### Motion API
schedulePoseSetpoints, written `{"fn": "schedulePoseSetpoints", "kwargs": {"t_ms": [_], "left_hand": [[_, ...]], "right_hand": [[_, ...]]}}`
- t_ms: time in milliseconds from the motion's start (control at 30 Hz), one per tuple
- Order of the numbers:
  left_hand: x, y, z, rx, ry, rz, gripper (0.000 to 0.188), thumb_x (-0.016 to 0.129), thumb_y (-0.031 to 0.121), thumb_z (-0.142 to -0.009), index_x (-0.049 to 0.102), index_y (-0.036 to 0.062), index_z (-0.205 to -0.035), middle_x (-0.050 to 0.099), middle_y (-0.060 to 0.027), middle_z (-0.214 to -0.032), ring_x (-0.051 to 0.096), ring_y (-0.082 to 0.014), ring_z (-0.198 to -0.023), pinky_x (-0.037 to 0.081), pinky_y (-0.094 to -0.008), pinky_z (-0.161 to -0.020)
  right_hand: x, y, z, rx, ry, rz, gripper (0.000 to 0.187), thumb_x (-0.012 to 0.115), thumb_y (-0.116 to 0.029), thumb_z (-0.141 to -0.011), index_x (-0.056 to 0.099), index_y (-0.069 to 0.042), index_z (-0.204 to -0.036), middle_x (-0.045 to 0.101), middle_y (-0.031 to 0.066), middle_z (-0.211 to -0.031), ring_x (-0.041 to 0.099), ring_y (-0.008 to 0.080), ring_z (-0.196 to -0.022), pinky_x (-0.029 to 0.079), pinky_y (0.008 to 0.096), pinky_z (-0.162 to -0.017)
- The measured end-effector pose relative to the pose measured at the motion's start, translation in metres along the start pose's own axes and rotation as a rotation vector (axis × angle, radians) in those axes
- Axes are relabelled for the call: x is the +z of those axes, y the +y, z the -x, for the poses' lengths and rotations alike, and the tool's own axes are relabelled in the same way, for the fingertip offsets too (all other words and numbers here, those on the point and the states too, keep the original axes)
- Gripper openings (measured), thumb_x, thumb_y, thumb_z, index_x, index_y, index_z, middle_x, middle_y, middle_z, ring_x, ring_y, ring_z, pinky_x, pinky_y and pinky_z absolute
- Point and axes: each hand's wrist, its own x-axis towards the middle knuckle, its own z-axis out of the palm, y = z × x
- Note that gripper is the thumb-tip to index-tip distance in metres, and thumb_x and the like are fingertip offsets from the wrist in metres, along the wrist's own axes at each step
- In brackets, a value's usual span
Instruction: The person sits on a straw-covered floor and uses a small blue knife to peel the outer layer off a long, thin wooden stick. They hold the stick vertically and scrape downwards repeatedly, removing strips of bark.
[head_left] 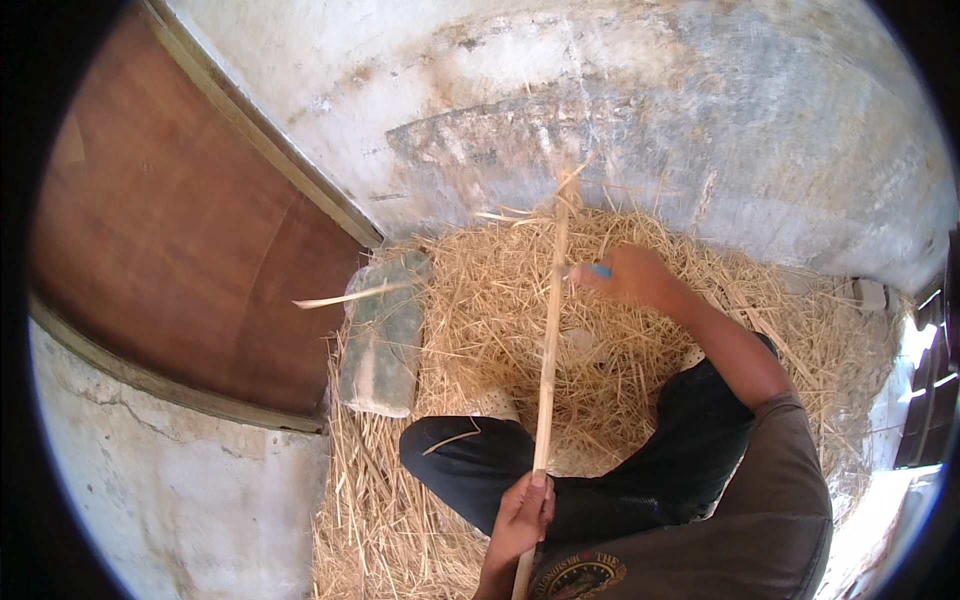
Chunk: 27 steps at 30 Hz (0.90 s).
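A long pale bamboo strip (550, 365) runs from my lap up toward the wall, with thin frayed slivers at its far end. Near my lap, my left hand (523, 515) is closed around its lower part. My right hand (635, 278) grips a small knife (600, 270) with a blue handle, most of it hidden by the fingers. The knife's tip meets or nearly meets the right side of the strip, below the frayed end. Between and around my bent legs lies a thick heap of straw-coloured shavings (490, 300).
Left of the heap lies a greenish stone-like block (382, 340), with a loose pale sliver (350, 296) across its top. A stained whitewashed wall (650, 120) rises beyond the shavings. On the left is a brown door panel (190, 230) in a wooden frame.
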Motion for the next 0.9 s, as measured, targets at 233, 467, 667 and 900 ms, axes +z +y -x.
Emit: {"fn": "schedulePoseSetpoints", "kwargs": {"t_ms": [233, 467, 667, 900], "left_hand": [[0.002, 0.015, 0.001, 0.112, 0.06, -0.163, 0.032, 0.039, 0.033, -0.102, 0.044, 0.0087, -0.082, 0.04, 0.002, -0.053, 0.034, -0.0059, -0.04, 0.029, -0.0215, -0.041], [-0.001, 0.01, 0.003, 0.117, 0.073, -0.091, 0.031, 0.043, 0.032, -0.101, 0.045, 0.0082, -0.082, 0.041, 0.004, -0.057, 0.036, -0.0042, -0.047, 0.029, -0.0214, -0.042], [0.003, 0.007, 0.008, 0.142, 0.032, -0.297, 0.021, 0.046, 0.023, -0.1, 0.049, 0.0034, -0.093, 0.04, 0.0039, -0.061, 0.036, -0.0039, -0.054, 0.031, -0.0234, -0.047], [0.011, 0.012, 0.013, 0.108, -0.027, -0.332, 0.022, 0.051, 0.024, -0.099, 0.048, 0.003, -0.093, 0.039, 0.0036, -0.061, 0.037, -0.004, -0.057, 0.032, -0.0234, -0.05]], "right_hand": [[0.021, -0.028, 0.026, -0.198, 0.002, -0.023, 0.084, 0.038, -0.082, -0.078, 0.061, -0.004, -0.057, 0.051, 0.0108, -0.047, 0.056, 0.0264, -0.047, 0.043, 0.042, -0.045], [0.027, -0.029, 0.023, -0.379, 0.122, 0.014, 0.076, 0.043, -0.076, -0.081, 0.058, -0.006, -0.056, 0.045, 0.0079, -0.043, 0.047, 0.0241, -0.039, 0.038, 0.0406, -0.041], [0.014, 0.005, -0.015, -0.17, 0.139, 0.048, 0.074, 0.044, -0.076, -0.082, 0.059, -0.008, -0.056, 0.045, 0.0072, -0.045, 0.047, 0.0228, -0.041, 0.04, 0.0398, -0.044], [-0.011, 0.049, -0.055, 0.215, 0.121, 0.002, 0.086, 0.037, -0.082, -0.079, 0.06, -0.001, -0.06, 0.056, 0.0119, -0.057, 0.06, 0.0234, -0.062, 0.049, 0.0411, -0.056]]}}
